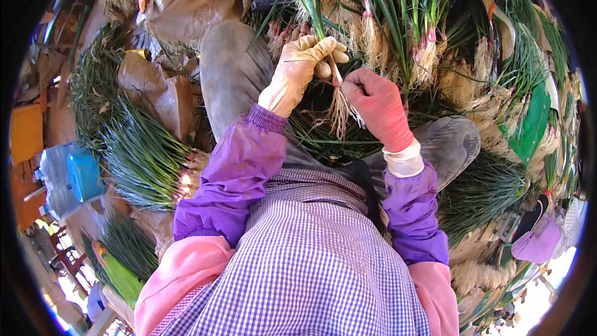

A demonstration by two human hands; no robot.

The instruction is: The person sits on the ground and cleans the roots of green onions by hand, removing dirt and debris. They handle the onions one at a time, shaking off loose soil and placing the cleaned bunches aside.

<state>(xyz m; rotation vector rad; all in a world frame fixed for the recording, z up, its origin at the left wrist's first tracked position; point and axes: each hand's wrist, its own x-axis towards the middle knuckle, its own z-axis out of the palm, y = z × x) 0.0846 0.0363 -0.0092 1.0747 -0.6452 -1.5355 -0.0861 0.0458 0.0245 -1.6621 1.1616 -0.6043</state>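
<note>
My left hand (310, 63), in a pale yellowish glove, grips a green onion (336, 77) near the base of its leaves; the green tops point up and away, the roots hang down. Red-gloved, my right hand (375, 102) is closed at the onion's pinkish bulb and roots, its thumb and forefinger together; whether it pinches a strand there is hard to tell. Just beyond both hands stand bunches of green onions (422, 32) with long pale roots. Loose green leaves (326, 133) lie between my bent knees, below the hands.
A neat pile of green onions (144, 154) lies at left, near a brown plastic sheet (158, 93) and a blue container (86, 175). A printed sack (196, 4) is at the top left. More onions (485, 196) and a green sheet (529, 123) lie at right. A purple hat (538, 240) shows far right.
</note>
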